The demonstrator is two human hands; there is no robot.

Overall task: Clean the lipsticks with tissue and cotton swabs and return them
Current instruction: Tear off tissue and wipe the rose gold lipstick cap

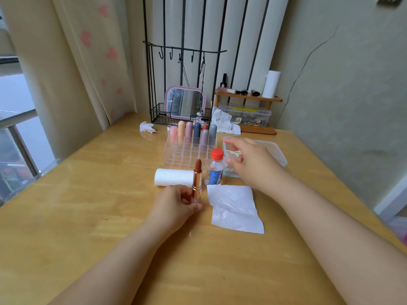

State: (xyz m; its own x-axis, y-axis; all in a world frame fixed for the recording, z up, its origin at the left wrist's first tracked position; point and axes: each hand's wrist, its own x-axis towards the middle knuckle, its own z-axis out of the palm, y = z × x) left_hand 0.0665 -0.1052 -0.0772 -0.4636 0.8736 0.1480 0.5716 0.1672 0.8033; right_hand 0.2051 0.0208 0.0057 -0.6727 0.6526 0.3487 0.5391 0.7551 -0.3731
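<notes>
Left hand (176, 204) grips an uncapped lipstick (197, 179) upright over the wooden table (88, 205) — its brown bullet is extended. Beyond stands a clear organizer (187, 155) with capped lipsticks in its back rows. A flat tissue (234, 209) lies just beside that hand. Right hand (248, 161), fingers loose and holding nothing, hovers over the cotton swab box (279, 154) — beside a red-capped bottle (215, 167).

Soft, even daylight entering from the window (15, 111) at far left, pale sheen on the bench (88, 172) toward that side, faint shadows only; wide-angle bowing of wall and curtain lines at the edges, motion blur on the right hand (248, 159), overall slightly soft focus.
</notes>
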